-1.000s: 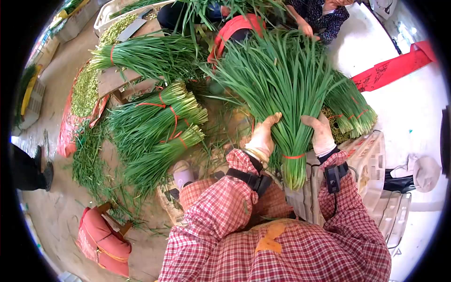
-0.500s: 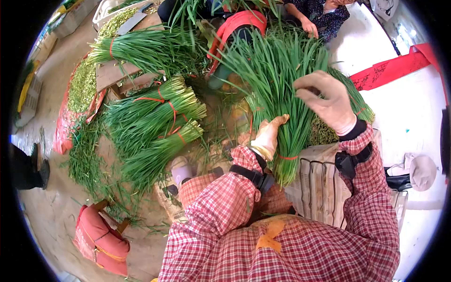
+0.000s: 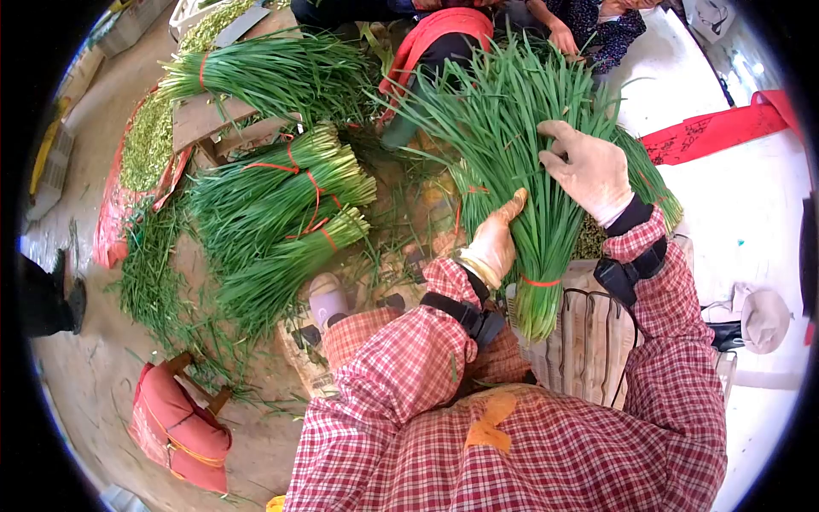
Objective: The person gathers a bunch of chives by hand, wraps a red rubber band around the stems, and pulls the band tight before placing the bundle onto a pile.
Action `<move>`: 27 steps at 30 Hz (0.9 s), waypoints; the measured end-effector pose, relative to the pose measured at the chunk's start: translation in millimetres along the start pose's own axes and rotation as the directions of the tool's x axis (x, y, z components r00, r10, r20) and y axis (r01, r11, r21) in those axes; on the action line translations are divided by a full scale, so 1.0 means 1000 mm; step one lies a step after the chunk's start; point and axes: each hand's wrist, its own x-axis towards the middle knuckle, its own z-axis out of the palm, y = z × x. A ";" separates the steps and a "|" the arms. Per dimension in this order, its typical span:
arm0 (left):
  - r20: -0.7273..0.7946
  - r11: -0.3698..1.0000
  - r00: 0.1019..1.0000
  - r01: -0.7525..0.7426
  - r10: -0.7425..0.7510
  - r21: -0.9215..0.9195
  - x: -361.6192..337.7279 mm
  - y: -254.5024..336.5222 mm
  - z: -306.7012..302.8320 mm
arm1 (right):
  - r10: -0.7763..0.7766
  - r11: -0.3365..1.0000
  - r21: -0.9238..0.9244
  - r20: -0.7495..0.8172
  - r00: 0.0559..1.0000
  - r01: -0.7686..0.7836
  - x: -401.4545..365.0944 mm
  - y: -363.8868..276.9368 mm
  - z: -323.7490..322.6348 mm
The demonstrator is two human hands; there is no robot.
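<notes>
A large bundle of long green stalks [image 3: 546,205], tied near its pale cut ends with a red band [image 3: 541,282], stands fanned out in front of me. My left hand [image 3: 495,242], in a pale glove, presses on the bundle's left side, its thumb lying over the leaves. At the upper right, my gloved right hand [image 3: 590,168] touches the leaves with curled fingers; whether it grips any is hidden. Under the bundle's tied end is a light slatted crate [image 3: 589,341].
Tied bundles [image 3: 290,192] lie at the left, with another bundle [image 3: 264,75] above on a wooden board [image 3: 209,124]. A padded red stool [image 3: 183,422] stands lower left. A co-worker's hand [image 3: 563,39] is beyond the leaves. Red cloth [image 3: 717,132] lies right.
My right hand has moved down and left onto the leaves. The bundle's tied end has shifted right, and my left hand has moved slightly with it.
</notes>
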 end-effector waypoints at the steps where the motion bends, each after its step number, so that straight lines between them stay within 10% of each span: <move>1: 0.016 1.000 1.000 0.001 -0.001 -0.010 0.000 -0.001 -0.001 | 0.030 0.999 -0.039 0.023 0.999 -0.029 0.003 0.000 0.000; 6: 0.008 0.999 1.000 0.026 -0.026 0.018 0.004 -0.003 -0.005 | -0.222 0.970 0.049 -0.224 0.949 0.238 0.015 -0.014 -0.009; 9: 0.014 0.999 0.999 0.047 -0.047 0.020 0.007 -0.006 -0.007 | -0.392 0.911 -0.150 -0.026 0.920 0.384 0.022 -0.023 -0.003; 15: -0.005 0.995 0.995 0.096 -0.096 0.022 0.007 -0.002 -0.012 | -0.228 0.810 -0.492 0.234 0.945 0.318 0.051 0.020 0.022; 17: -0.047 0.998 0.997 0.061 -0.060 0.031 0.001 -0.002 -0.003 | -0.333 0.943 -0.131 -0.331 0.883 0.306 0.053 0.049 0.000; 19: -0.044 0.999 0.998 0.049 -0.049 0.014 0.004 -0.003 -0.006 | 0.142 0.895 0.444 -0.349 0.926 0.030 0.048 0.058 -0.042; 21: -0.030 0.999 0.999 0.045 -0.045 -0.007 0.007 -0.003 -0.008 | 0.294 0.834 0.548 -0.361 0.885 -0.054 0.035 0.075 -0.061; 23: -0.010 0.998 0.999 0.049 -0.050 -0.037 0.008 -0.003 -0.011 | 0.202 0.963 0.249 -0.422 0.884 -0.101 0.015 0.088 -0.052; 25: -0.051 0.999 0.999 0.014 -0.015 -0.035 0.005 -0.001 -0.004 | 0.264 0.959 0.087 0.060 0.963 -0.268 -0.012 0.075 -0.039; 27: -0.068 0.999 0.997 -0.024 0.022 -0.030 0.005 -0.002 -0.003 | 0.241 0.959 0.101 0.189 0.952 -0.263 -0.038 0.014 -0.012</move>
